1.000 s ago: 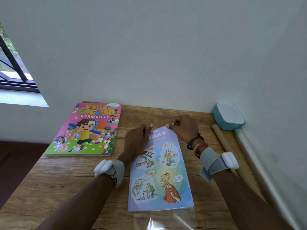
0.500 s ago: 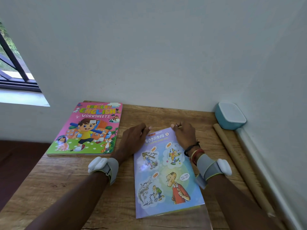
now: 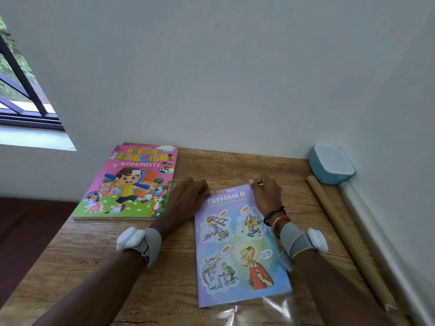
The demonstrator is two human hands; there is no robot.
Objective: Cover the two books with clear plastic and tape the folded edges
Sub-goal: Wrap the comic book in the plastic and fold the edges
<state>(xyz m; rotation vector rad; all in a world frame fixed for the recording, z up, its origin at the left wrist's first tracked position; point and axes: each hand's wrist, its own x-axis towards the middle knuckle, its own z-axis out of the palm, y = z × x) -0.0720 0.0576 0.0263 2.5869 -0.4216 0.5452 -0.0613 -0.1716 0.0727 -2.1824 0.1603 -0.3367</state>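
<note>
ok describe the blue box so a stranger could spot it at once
Look to the far right corner of the wooden table, where the walls meet. The box sits there, beside the far end of a long brown tube. It alone is teal: squarish, round-cornered, with a pale lid.

Purple Suppandi comic book [image 3: 237, 250]: flat on counter [image 3: 164, 278], cover up, slightly skewed, right of centre. Clear plastic sheet [image 3: 270, 309]: glinting strip shows past its near edge. Pink Nursery English Worksheets book [image 3: 131, 182]: flat, cover up, far left, apart.
</note>
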